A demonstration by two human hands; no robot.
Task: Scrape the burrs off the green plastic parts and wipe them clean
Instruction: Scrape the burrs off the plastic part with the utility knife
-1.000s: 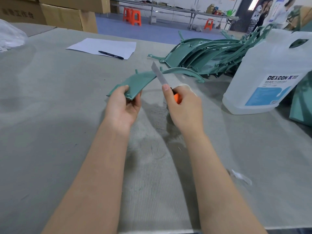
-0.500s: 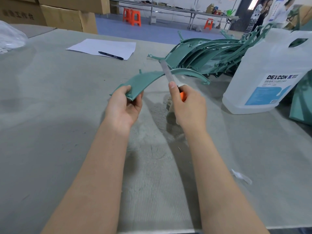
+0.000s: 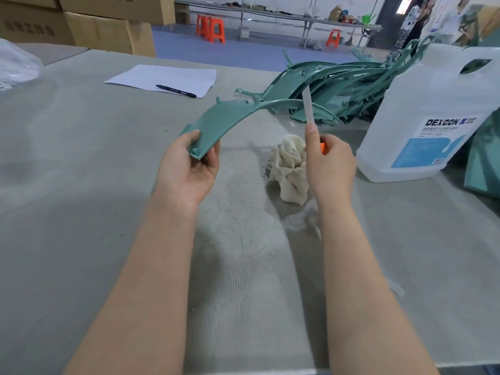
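Note:
My left hand (image 3: 189, 169) grips the near end of a long curved green plastic part (image 3: 230, 117), raised above the grey table (image 3: 81, 185). My right hand (image 3: 328, 163) holds an orange-handled knife (image 3: 308, 106); its blade points up and lies against the part's far arc. A crumpled white rag (image 3: 288, 169) lies on the table between my hands. A pile of more green parts (image 3: 338, 87) sits behind, at the back right.
A white DEXCON jug (image 3: 430, 117) stands on the right. Paper (image 3: 167, 77) with a pen (image 3: 176, 91) lies at the back. Cardboard boxes (image 3: 108, 25) stand at back left, and a plastic bag (image 3: 16, 63) lies at far left. People stand at back right.
The knife has slid right and outward along the part's edge. My left hand has lifted the part higher. The rag, hidden behind my right hand before, now shows.

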